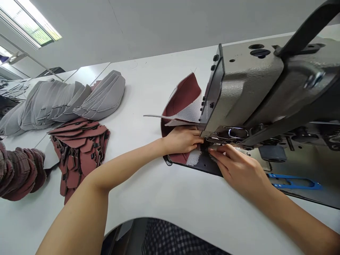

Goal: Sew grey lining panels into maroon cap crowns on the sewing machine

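Note:
A maroon cap piece with white mesh lining (183, 102) lies under the head of a grey sewing machine (255, 88). My left hand (183, 140) rests on the maroon fabric just left of the presser foot, its fingers curled and pressing the cloth down. My right hand (239, 168) is in front of the needle area, fingers stretched along the fabric's edge and the dark needle plate (202, 166). The needle itself is hidden behind the fingers and the machine.
Stacks of grey cut panels (66, 102) and maroon cut pieces (79, 148) lie on the white table (164, 198) at the left. Another maroon bundle (18, 173) sits at the far left edge. Blue thread snips (292, 182) lie right of my right hand.

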Available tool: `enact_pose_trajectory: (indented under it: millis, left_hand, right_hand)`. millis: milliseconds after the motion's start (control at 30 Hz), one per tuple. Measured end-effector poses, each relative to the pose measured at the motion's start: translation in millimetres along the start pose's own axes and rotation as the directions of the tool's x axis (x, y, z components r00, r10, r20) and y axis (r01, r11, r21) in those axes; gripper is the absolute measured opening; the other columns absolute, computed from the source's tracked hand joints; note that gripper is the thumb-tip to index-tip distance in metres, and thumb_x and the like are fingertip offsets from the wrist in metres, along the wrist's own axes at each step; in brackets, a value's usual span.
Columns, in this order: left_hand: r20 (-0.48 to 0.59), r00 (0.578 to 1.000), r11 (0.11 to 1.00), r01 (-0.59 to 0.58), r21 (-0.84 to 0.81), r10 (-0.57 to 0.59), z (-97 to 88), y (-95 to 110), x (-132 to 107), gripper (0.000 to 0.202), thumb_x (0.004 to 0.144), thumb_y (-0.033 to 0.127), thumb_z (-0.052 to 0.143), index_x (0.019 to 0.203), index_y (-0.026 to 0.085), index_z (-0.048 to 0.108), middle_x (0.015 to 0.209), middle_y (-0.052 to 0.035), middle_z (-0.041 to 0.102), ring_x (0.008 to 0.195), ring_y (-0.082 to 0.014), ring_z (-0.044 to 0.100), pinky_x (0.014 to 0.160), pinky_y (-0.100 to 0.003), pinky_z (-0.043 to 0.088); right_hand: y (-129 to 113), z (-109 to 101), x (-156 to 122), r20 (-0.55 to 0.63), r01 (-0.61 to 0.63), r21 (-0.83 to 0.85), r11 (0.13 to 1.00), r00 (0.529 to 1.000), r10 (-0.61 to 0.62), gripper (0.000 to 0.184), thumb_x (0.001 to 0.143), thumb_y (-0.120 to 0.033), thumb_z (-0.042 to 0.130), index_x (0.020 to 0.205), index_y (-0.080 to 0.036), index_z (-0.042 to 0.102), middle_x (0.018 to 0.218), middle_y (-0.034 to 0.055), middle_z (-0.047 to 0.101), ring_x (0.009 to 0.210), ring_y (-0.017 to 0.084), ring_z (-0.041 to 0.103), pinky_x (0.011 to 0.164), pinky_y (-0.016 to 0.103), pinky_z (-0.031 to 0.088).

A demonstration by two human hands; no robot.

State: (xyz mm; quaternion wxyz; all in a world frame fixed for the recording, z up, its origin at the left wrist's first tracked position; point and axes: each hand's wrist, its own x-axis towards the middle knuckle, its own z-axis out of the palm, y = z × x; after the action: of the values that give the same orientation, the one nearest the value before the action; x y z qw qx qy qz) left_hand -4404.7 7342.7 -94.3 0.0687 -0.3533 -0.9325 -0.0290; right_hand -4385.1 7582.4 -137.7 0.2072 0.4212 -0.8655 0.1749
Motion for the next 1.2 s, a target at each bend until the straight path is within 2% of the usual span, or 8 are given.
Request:
enact_pose_trajectory:
  millis: [333, 500, 700, 800, 933, 1033, 1100, 1200]
  left_hand:
    - [-0.028, 0.999, 1.000, -0.016, -0.006, 0.016, 2.9, -3, 1, 0.023, 0.091, 0.020, 0.058, 0.103, 0.022, 0.077, 0.091, -0.0038, 0.074, 0.088, -0.0196, 0.068, 0.062, -0.029, 0.047]
    - [-0.041, 0.999, 1.000, -0.004, -0.014, 0.003, 1.4, 0, -3, 0.020, 0.091, 0.020, 0.058, 0.100, 0.022, 0.076, 0.092, -0.0033, 0.073, 0.088, -0.0189, 0.068, 0.060, -0.030, 0.046]
    - [-0.057, 0.996, 0.997, -0.073, -0.034, 0.071, -0.9, 3, -11, 0.017, 0.091, 0.015, 0.057, 0.096, 0.020, 0.072, 0.100, -0.0024, 0.074, 0.096, -0.0184, 0.067, 0.073, -0.031, 0.050]
    - [-0.063, 0.994, 0.996, -0.087, -0.026, 0.085, 1.7, 3, -12, 0.015, 0.091, 0.016, 0.057, 0.096, 0.020, 0.071, 0.099, -0.0021, 0.073, 0.096, -0.0184, 0.066, 0.071, -0.031, 0.051]
    - [-0.076, 0.993, 0.996, -0.089, 0.007, 0.089, 4.0, 5, -10, 0.017, 0.091, 0.015, 0.056, 0.098, 0.019, 0.070, 0.100, -0.0035, 0.073, 0.096, -0.0189, 0.067, 0.073, -0.030, 0.052]
    - [-0.078, 0.976, 0.978, -0.197, 0.065, 0.201, -11.5, 7, -18, 0.018, 0.092, 0.012, 0.053, 0.097, 0.016, 0.069, 0.101, -0.0056, 0.074, 0.100, -0.0194, 0.067, 0.080, -0.030, 0.054]
    - [-0.126, 0.935, 0.939, -0.314, 0.142, 0.332, -34.1, 3, -31, 0.016, 0.094, 0.014, 0.053, 0.097, 0.017, 0.069, 0.105, -0.0063, 0.075, 0.110, -0.0205, 0.066, 0.089, -0.032, 0.052]
    - [-0.255, 0.897, 0.913, -0.286, 0.290, 0.362, -74.1, -13, -47, 0.020, 0.095, 0.022, 0.056, 0.114, 0.022, 0.064, 0.125, -0.0061, 0.070, 0.131, -0.0233, 0.056, 0.107, -0.043, 0.042]
  right_hand:
    - [3, -1, -2, -0.018, 0.032, 0.010, 0.999, 0.999, -0.031, 0.033, 0.094, -0.010, 0.045, 0.109, -0.022, 0.071, 0.103, 0.0068, 0.071, 0.093, 0.019, 0.066, 0.089, 0.032, 0.053]
    - [2, -5, 2, -0.065, 0.120, -0.035, 0.992, 0.990, -0.122, 0.028, 0.094, -0.007, 0.047, 0.106, -0.017, 0.071, 0.099, 0.0068, 0.070, 0.090, 0.018, 0.066, 0.087, 0.030, 0.052]
    - [-2, -7, 3, -0.097, 0.122, -0.026, 0.992, 0.988, -0.124, 0.028, 0.093, -0.005, 0.048, 0.104, -0.018, 0.071, 0.096, 0.0046, 0.069, 0.088, 0.016, 0.065, 0.077, 0.026, 0.050]
    - [-2, -6, 2, -0.094, 0.125, -0.042, 0.991, 0.987, -0.128, 0.028, 0.094, -0.005, 0.047, 0.105, -0.016, 0.070, 0.096, 0.0044, 0.068, 0.084, 0.014, 0.065, 0.074, 0.027, 0.051]
    - [-1, -6, 2, -0.063, 0.177, -0.090, 0.980, 0.981, -0.183, 0.028, 0.094, -0.004, 0.045, 0.106, -0.013, 0.069, 0.096, 0.0058, 0.068, 0.089, 0.016, 0.065, 0.080, 0.030, 0.053]
    - [-8, -14, 1, -0.049, 0.207, -0.043, 0.977, 0.977, -0.209, 0.027, 0.095, -0.007, 0.045, 0.106, -0.011, 0.069, 0.096, 0.0101, 0.067, 0.094, 0.022, 0.063, 0.081, 0.035, 0.054]
    - [-21, -20, 1, -0.061, 0.241, 0.040, 0.970, 0.969, -0.238, 0.025, 0.096, -0.009, 0.046, 0.107, -0.009, 0.069, 0.098, 0.0126, 0.066, 0.092, 0.024, 0.062, 0.083, 0.037, 0.054]
    - [-52, -20, 13, -0.007, 0.358, 0.137, 0.924, 0.933, -0.361, 0.029, 0.094, -0.012, 0.047, 0.115, -0.008, 0.067, 0.114, 0.0160, 0.067, 0.107, 0.028, 0.060, 0.096, 0.041, 0.052]
